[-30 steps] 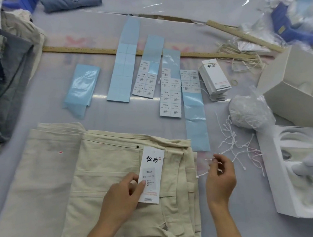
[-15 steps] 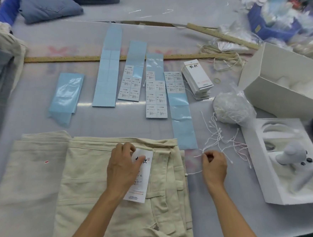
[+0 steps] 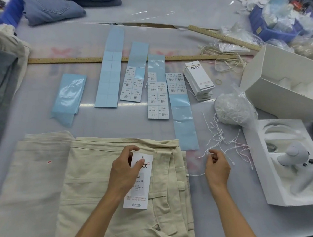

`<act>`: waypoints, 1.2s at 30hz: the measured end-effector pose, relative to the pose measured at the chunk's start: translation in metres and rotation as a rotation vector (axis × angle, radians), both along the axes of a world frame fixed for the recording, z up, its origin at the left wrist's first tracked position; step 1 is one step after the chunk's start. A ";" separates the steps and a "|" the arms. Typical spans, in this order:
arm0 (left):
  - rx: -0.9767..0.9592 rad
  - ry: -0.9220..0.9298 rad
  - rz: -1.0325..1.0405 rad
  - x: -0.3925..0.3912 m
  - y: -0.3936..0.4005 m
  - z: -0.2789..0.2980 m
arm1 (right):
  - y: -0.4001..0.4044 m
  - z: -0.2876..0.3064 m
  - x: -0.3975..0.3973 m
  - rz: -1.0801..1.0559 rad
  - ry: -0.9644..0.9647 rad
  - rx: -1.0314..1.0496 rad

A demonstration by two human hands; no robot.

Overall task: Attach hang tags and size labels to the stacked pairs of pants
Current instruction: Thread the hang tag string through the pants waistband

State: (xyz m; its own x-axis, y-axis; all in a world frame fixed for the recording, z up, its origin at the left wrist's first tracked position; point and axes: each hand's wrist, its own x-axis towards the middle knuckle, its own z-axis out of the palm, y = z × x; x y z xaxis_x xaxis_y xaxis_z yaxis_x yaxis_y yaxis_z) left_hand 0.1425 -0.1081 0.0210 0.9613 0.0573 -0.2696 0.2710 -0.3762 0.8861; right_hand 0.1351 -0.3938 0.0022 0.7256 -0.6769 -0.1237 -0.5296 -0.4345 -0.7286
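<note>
Left grip (image 3: 125, 169): hang tag (image 3: 137, 189) was held, thumb across its top, on cream pants (image 3: 92, 178).
Right grip (image 3: 216, 166): white string (image 3: 203, 155) was pinched at fingertips, loose strings (image 3: 224, 139) just beyond.

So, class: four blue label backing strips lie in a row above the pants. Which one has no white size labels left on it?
The leftmost, longest strip: bare blue all along, while the three strips to its right still carry white labels.
</note>
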 end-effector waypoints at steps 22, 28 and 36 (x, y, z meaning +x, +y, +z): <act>-0.147 0.013 0.041 -0.002 0.008 -0.010 | -0.005 0.056 -0.003 -0.334 -0.460 1.286; -0.168 0.019 0.051 0.000 0.009 -0.013 | -0.012 0.037 -0.005 -0.239 -0.271 0.610; -0.210 0.020 0.079 0.003 0.011 -0.015 | -0.003 0.011 0.019 0.133 0.038 -0.070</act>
State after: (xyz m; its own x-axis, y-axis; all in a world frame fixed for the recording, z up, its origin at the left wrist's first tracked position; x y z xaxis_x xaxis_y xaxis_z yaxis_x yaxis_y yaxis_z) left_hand 0.1454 -0.0966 0.0063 0.9503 0.0727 -0.3027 0.3107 -0.1607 0.9368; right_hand 0.1538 -0.3966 0.0131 0.8054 -0.5827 -0.1086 -0.4901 -0.5515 -0.6750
